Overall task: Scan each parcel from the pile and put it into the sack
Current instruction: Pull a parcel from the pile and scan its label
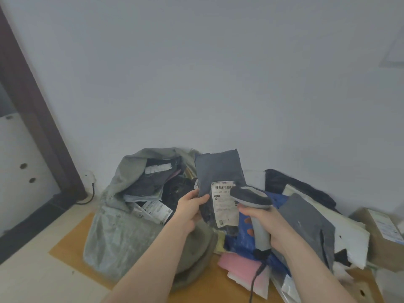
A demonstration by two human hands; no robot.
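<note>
My left hand (189, 209) grips a dark grey poly-bag parcel (218, 171) by its left edge and holds it upright, its white barcode label (224, 203) facing me. My right hand (265, 221) grips the handle of a grey corded barcode scanner (251, 196), whose head sits right in front of the label's right side. The open grey-green sack (122, 232) lies to the left on the floor, with several labelled parcels inside its mouth. The pile of parcels (310, 224) spreads out to the right, under and behind my right hand.
A cardboard box (380, 232) sits at the far right. A pink flat parcel (238, 264) and a blue one (242, 235) lie at the pile's front. A dark door frame (32, 101) rises on the left; the white wall (218, 73) stands close behind everything. The scanner's cable (254, 283) hangs down.
</note>
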